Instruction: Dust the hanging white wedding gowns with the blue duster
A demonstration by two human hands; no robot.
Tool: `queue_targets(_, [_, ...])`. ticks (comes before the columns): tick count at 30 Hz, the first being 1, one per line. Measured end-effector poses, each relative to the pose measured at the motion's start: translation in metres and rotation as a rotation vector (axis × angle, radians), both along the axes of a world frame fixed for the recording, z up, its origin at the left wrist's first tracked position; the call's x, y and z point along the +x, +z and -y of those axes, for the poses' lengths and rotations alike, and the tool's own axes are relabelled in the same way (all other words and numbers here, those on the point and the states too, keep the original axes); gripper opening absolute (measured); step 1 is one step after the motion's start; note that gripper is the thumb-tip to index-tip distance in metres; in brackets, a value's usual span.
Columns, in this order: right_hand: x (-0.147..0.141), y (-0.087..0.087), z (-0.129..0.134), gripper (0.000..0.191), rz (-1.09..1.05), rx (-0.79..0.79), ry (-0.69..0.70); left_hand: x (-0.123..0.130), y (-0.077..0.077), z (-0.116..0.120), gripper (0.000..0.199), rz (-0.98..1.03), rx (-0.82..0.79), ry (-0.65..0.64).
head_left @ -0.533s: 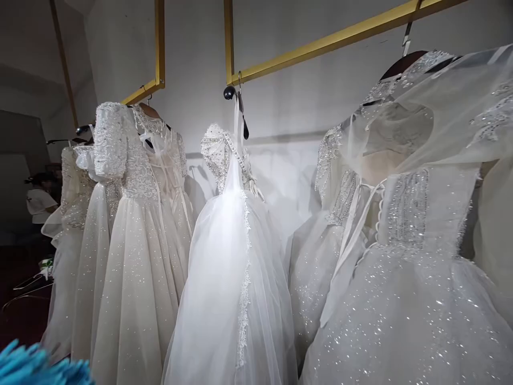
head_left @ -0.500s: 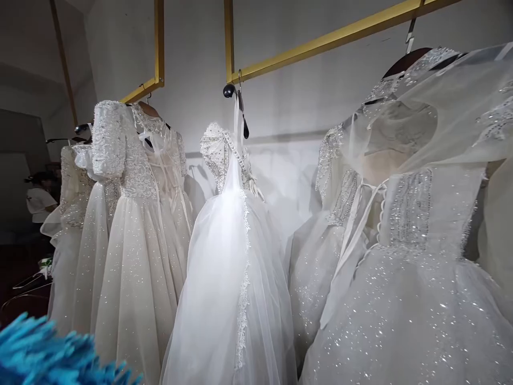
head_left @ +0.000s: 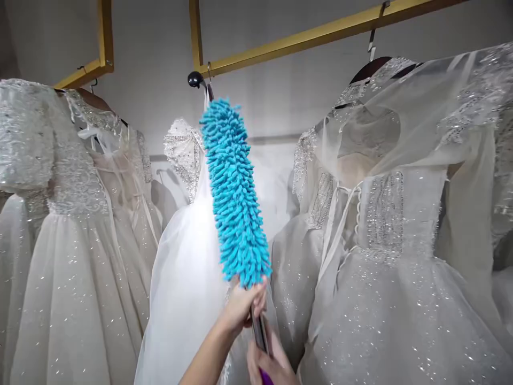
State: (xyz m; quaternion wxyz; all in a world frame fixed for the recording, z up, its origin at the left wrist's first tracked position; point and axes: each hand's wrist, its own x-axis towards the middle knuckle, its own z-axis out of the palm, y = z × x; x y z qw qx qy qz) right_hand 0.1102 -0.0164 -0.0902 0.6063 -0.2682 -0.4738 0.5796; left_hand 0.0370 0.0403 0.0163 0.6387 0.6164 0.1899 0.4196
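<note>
A blue chenille duster (head_left: 235,192) stands nearly upright in the middle of the head view, its fluffy head tilted a little to the left at the top and reaching up to just below the gold rail (head_left: 320,35). The left hand (head_left: 242,307) comes up from the lower middle and wraps its fingers (head_left: 256,299) around the metal shaft (head_left: 259,331) right under the base of the blue fibres, so the lowest strands brush the top of the fingers. The right hand (head_left: 270,366) sits just below it at the bottom edge, clenched on the lower shaft where a purple grip (head_left: 265,377) shows; part of this hand is cut off by the frame. The duster head lies in front of the middle white gown (head_left: 188,267), which hangs from a hook (head_left: 196,80) at the rail's end, and covers part of its beaded bodice; whether the fibres touch the fabric cannot be told. A sequinned gown (head_left: 72,240) hangs to the left on a second rail (head_left: 86,72), and a sheer-caped glittering gown (head_left: 401,240) hangs to the right, both clear of the duster.
</note>
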Motion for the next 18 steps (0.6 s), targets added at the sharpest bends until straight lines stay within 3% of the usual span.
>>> queue_targets(3, [0.004, 0.004, -0.023, 0.07, -0.1, -0.022, -0.03, 0.024, -0.004, -0.036, 0.05, 0.177, -0.104, 0.058])
queue_targets(7, [0.011, -0.007, -0.037, 0.053, -0.035, -0.062, -0.136, 0.039, -0.027, -0.065, 0.053, 0.113, -0.263, 0.022])
queue_targets(9, [0.013, -0.005, -0.039, 0.05, 0.031, -0.073, -0.253, 0.044, -0.028, -0.07, 0.049, 0.091, -0.292, -0.018])
queue_targets(14, [0.006, 0.038, -0.043, 0.032, 0.304, 0.072, -0.436, 0.032, 0.011, -0.069, 0.034, 0.199, -0.18, -0.136])
queue_targets(16, [-0.001, 0.05, -0.047, 0.034, 0.32, 0.097, -0.398, 0.02, 0.024, -0.068, 0.029, 0.293, -0.107, -0.126])
queue_targets(18, [-0.008, 0.051, -0.053, 0.04, 0.252, 0.082, -0.306, 0.011, 0.024, -0.072, 0.027, 0.318, -0.093, -0.091])
